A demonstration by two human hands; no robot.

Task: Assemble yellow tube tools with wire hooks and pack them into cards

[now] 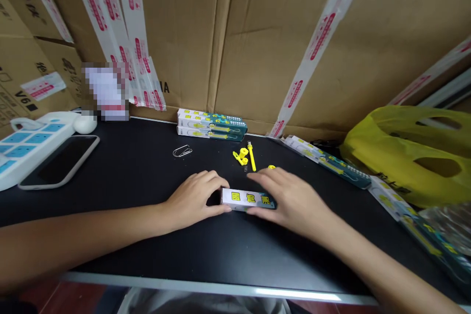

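A small white and teal box [248, 199] with yellow characters lies lengthwise on the black table [176, 255]. My left hand [196, 196] holds its left end between thumb and fingers. Around its right end my right hand [290, 198] is closed, covering that part of the box. Just beyond the box are a yellow rod with a metal tip [251, 157], small yellow pieces [241, 156] and a tiny spring [246, 169]. Another yellow piece [271, 167] shows partly behind my right hand. Farther left lies a bent metal wire [182, 151].
Stacked boxes [211, 126] stand at the back against cardboard [184, 34]. More boxes [326, 159] lie on the right beside a yellow plastic bag [405, 152]. A phone [61, 162] and a white power strip [33, 140] are on the left.
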